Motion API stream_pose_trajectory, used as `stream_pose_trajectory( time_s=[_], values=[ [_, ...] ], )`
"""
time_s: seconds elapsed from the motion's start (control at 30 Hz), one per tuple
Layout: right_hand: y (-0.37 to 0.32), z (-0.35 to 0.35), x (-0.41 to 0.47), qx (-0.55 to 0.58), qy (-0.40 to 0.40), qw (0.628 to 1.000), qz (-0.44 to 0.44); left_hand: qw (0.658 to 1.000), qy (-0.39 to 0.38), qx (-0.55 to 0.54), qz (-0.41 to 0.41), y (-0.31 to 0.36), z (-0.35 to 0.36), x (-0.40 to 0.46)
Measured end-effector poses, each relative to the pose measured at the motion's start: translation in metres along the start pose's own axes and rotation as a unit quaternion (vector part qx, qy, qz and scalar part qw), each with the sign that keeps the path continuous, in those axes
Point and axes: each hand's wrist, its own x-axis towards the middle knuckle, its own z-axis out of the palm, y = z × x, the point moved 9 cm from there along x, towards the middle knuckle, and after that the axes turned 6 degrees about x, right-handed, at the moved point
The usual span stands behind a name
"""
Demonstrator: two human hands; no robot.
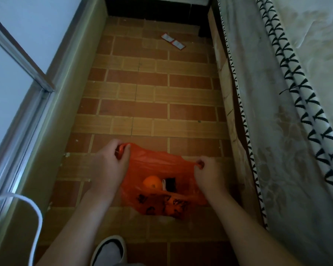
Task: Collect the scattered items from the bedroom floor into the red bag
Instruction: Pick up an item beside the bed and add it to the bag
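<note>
The red bag hangs between the two hands, low over the tiled floor, in the near middle of the head view. It is thin plastic with dark printing on its near side. The left hand has its fingers curled round the bag's left handle, pinching it at the far-left corner. The right hand pinches the right handle, slightly nearer than the left. Together the hands stretch the mouth of the bag open. Inside lie an orange ball and, just to its right, a small dark item.

Far up the floor, well apart from the bag, lie joined red-and-white packets. A bed draped in pale cloth with black-and-white trim runs along the right side. A wall with a window frame runs along the left. A white cable loops at the near left. A slipper shows at the near bottom edge.
</note>
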Motion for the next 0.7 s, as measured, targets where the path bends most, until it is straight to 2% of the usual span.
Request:
stream_pose_trajectory(
  time_s=[0.2, 0.37, 0.57, 0.7],
  values=[
    [-0.027, -0.038, -0.107, 0.108, 0.057, 0.99, 0.066, 0.995, -0.095, 0.029, -0.032, 0.042, -0.05, -0.028],
    [-0.05, -0.102, -0.193, 0.173, 0.041, 0.97, 0.168, 0.99, -0.126, 0.056, -0.037, 0.092, -0.135, -0.041],
    [-0.125, -0.217, -0.249, 0.161, 0.042, 0.976, 0.142, 0.988, -0.138, 0.064, -0.012, 0.169, -0.242, -0.046],
    [-0.188, -0.297, -0.275, 0.166, 0.055, 0.981, 0.087, 0.99, -0.118, 0.075, -0.009, 0.228, -0.325, -0.037]
  ],
)
